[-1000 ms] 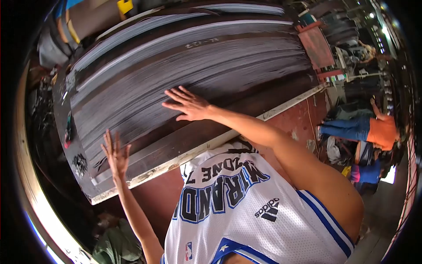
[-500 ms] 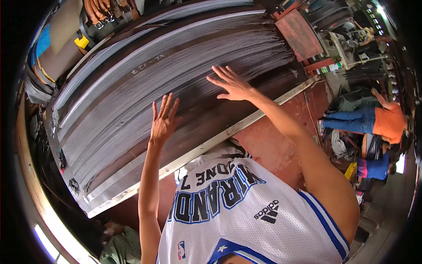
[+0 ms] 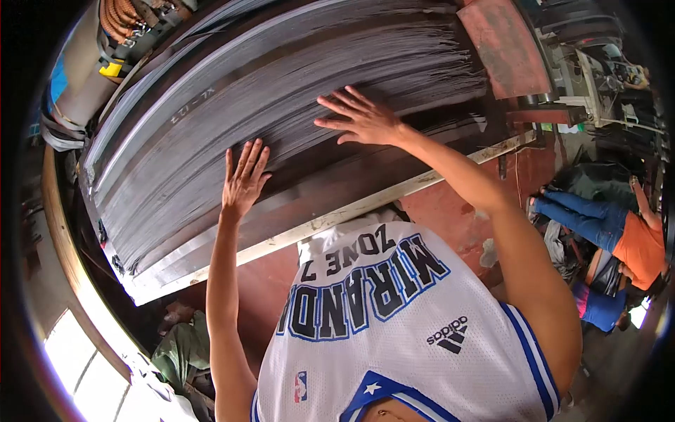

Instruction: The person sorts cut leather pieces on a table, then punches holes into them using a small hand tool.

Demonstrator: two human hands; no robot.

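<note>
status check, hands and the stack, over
Left hand open, flat on sheet stack. Right hand open, flat on same stack. Nothing lying between them.

a wide stack of thin sheets (image 3: 281, 91) lies along a workbench (image 3: 309, 190), running from near left to far right. the left hand (image 3: 242, 179) rests flat on the stack's near edge, left of centre. the right hand (image 3: 362, 119) lies flat on the stack, farther in and to the right, apart from the left hand. the bench's rail (image 3: 351, 209) runs just before both hands, between the stack and the jersey (image 3: 394, 316). a flat plate (image 3: 503, 42) sits at the stack's far right end. coiled hoses (image 3: 123, 17) hang behind the stack, far left. a bundle of cloth (image 3: 179, 352) lies below the bench, near left. another person (image 3: 636, 246) is low down, well to the right.
</note>
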